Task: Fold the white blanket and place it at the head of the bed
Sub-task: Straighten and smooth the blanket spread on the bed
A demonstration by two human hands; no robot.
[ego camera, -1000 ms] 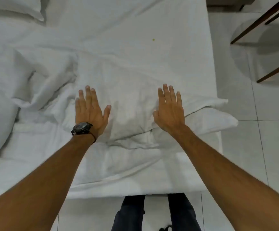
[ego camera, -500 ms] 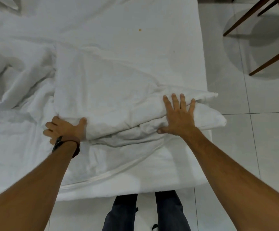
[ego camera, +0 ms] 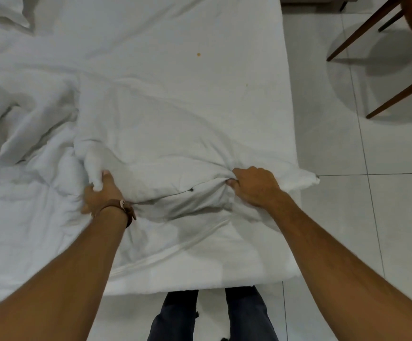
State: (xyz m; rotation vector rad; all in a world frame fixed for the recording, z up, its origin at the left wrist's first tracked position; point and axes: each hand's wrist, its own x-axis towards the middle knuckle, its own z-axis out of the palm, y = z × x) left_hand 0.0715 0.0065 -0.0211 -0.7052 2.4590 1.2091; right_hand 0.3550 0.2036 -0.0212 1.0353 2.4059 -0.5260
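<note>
Both hands have gone from lying on top of the blanket to closing into its near edge, and the cloth between them now bunches upward. Nearest the camera, dark trouser legs [ego camera: 207, 313] stand against the foot edge of the bed [ego camera: 150, 279]. Just beyond, the left hand [ego camera: 102, 193], a watch strap on its wrist, has its fingers curled shut around a thick wad of the white blanket [ego camera: 165, 134], thumb pressed over the top. The right hand [ego camera: 255, 187] is likewise clenched, knuckles up, fingers buried in the layered edge, a corner of the blanket poking out past it over the bed's side. Gripping 2 points well apart probably lets the person lift the stacked layers together without them sliding open. The partly folded blanket lies near the foot, its far part flat on the sheet, with loose bedding rumpled to its left. Farther off, a pillow [ego camera: 0, 13] marks the head of the bed, where the bundle has yet to go
</note>
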